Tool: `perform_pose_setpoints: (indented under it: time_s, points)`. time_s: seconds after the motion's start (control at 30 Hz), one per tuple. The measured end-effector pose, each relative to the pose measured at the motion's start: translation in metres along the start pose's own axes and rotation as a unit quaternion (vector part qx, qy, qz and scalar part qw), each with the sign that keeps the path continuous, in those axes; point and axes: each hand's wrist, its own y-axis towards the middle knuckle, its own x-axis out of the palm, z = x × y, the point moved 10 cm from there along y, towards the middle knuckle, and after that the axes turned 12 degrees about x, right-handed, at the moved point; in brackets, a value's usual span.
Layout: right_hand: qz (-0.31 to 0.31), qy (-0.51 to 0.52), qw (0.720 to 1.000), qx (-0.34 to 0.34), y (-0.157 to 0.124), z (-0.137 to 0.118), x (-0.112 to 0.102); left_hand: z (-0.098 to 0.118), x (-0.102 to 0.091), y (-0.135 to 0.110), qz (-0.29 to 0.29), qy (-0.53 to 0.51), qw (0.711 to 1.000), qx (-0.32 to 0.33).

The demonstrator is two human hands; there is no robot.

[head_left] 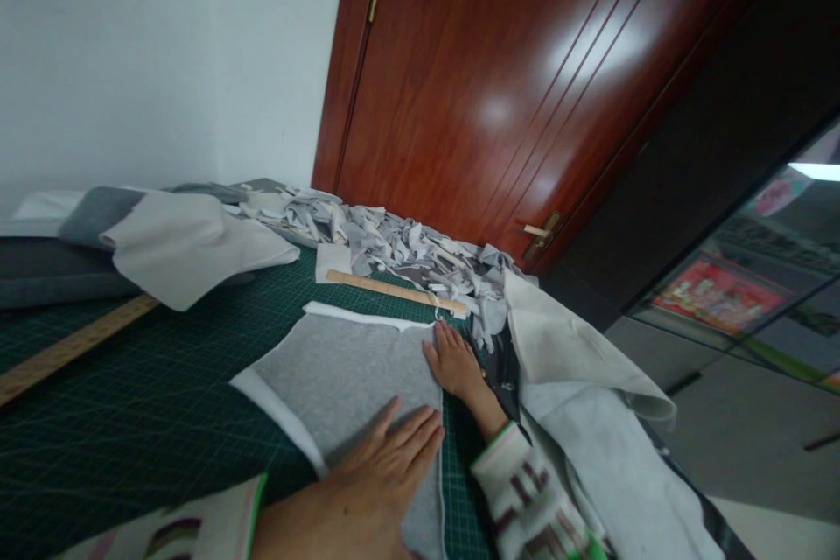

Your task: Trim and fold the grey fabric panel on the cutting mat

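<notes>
A grey piece of fabric [367, 367] with white edges lies flat on the green cutting mat [197, 385]. My left hand [387, 459] rests on its lower part, fingers stretched out and slightly spread. Farther up, my right hand [452, 359] lies flat on the fabric's upper right corner, fingertips close to its top edge. Neither hand grips anything. Just beyond the fabric's top edge is a wooden ruler [394, 291], its right end close to my right fingertips.
Fabric scraps [407, 241] are heaped along the mat's far edge, before a brown door [472, 87]. A second wooden ruler [79, 346] lies at left beside folded white fabric [190, 241]. White cloth [577, 350] drapes over the right side. A glass-fronted cabinet [741, 280] stands beyond.
</notes>
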Motion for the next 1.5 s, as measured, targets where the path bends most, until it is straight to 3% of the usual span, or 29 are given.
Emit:
perform_pose_setpoints:
  time_s: [0.4, 0.73, 0.93, 1.13, 1.23, 1.4, 1.5]
  points:
    - [0.011, 0.005, 1.0, 0.014, 0.0, 0.001, -0.001, 0.031, -0.014, -0.027, 0.025, 0.01, 1.0, 0.009]
    - [0.017, 0.004, 1.0, 0.012, 0.0, 0.003, 0.0, 0.038, 0.037, -0.043, 0.043, 0.112, 0.991, 0.06]
    - [0.032, 0.005, 0.999, 0.015, -0.001, 0.004, 0.0, 0.047, 0.036, -0.047, 0.078, 0.223, 0.97, 0.058]
    - [0.052, 0.011, 0.998, 0.016, -0.003, 0.003, -0.006, 0.046, 0.038, -0.042, 0.018, 0.192, 0.981, 0.026]
    - [0.054, 0.015, 0.998, 0.013, -0.006, 0.003, -0.009, 0.045, 0.037, -0.042, 0.015, 0.188, 0.982, 0.015]
    - [0.036, 0.027, 0.999, -0.005, -0.013, 0.0, -0.013, 0.05, 0.034, -0.048, 0.063, 0.245, 0.966, 0.044]
    - [0.023, 0.043, 0.999, -0.025, -0.026, -0.005, -0.032, 0.051, 0.033, -0.05, 0.107, 0.312, 0.942, 0.068]
